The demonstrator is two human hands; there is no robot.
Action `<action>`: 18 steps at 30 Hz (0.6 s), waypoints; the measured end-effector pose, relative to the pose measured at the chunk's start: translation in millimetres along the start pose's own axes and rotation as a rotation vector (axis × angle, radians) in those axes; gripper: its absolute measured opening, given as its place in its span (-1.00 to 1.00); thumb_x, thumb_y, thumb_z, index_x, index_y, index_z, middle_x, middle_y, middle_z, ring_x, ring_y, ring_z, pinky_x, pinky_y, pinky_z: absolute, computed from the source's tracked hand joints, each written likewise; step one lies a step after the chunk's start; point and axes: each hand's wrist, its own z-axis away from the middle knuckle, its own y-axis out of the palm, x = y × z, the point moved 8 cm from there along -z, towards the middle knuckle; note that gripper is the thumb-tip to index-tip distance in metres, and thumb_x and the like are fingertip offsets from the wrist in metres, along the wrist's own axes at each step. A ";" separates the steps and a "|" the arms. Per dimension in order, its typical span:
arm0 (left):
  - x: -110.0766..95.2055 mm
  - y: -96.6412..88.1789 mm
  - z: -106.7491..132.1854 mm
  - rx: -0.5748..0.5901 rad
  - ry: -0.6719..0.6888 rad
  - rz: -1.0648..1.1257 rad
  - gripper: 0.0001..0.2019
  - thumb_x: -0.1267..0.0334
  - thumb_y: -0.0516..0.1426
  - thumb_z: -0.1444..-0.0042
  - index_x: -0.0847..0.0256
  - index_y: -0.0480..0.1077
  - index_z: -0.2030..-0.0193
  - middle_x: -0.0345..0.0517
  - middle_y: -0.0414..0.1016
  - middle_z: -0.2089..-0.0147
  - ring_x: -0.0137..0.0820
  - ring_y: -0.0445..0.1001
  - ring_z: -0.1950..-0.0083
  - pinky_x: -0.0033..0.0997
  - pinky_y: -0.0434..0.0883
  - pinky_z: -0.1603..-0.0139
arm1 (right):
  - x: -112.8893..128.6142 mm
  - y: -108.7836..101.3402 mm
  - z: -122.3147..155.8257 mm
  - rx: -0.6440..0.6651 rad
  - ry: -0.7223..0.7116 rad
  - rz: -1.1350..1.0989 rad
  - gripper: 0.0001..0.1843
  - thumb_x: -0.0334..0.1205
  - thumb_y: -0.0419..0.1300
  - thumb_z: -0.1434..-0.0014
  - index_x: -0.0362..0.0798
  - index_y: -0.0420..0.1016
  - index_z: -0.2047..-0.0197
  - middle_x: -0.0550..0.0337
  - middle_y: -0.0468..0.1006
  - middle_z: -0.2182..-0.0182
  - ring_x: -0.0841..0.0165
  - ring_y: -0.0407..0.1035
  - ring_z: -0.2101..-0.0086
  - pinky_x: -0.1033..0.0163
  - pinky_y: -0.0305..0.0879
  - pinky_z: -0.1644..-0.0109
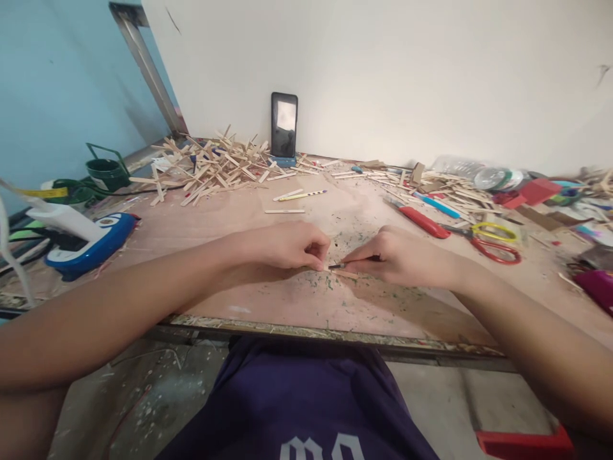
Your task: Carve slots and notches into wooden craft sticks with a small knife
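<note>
My left hand [292, 246] is closed in a pinch over the near middle of the table. Its thumb and fingertips press on the end of a pale wooden craft stick [348, 275] that lies on the tabletop. From the right, my right hand [405, 259] grips a small dark, thin tool [336, 266], which looks like a blade. Its tip meets the stick beside the left fingertips. Most of the tool is hidden inside the fingers. Small green shavings [330, 297] are scattered around both hands.
Behind the hands lie a yellow pencil [302, 196] and loose sticks. A phone [284, 124] stands upright beside a stick pile [225, 160]. On the right are a red-handled knife [424, 222] and scissors [495, 251]. A blue power strip [98, 246] sits left.
</note>
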 end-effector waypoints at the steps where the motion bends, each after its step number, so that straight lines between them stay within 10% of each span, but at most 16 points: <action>1: -0.3 -0.3 0.2 -0.002 -0.002 -0.002 -0.85 0.22 0.31 -0.26 0.23 0.54 0.28 -0.24 0.55 0.37 -0.45 0.43 0.35 -0.45 0.25 0.30 | -0.5 -0.1 -0.3 0.004 0.003 -0.016 -0.58 -0.07 0.17 -0.55 -0.10 0.82 0.12 0.09 0.77 0.33 0.43 0.30 0.47 0.26 0.20 0.27; 18: 3.8 1.6 -1.1 0.004 -0.012 -0.008 -0.83 0.20 0.32 -0.28 0.23 0.52 0.28 -0.24 0.53 0.39 -0.45 0.41 0.36 -0.44 0.24 0.30 | 8.0 -1.4 2.5 -0.068 -0.054 0.326 -0.60 -0.13 0.08 -0.58 0.03 0.79 -0.05 0.02 0.79 0.29 0.31 0.50 0.43 0.19 0.09 0.29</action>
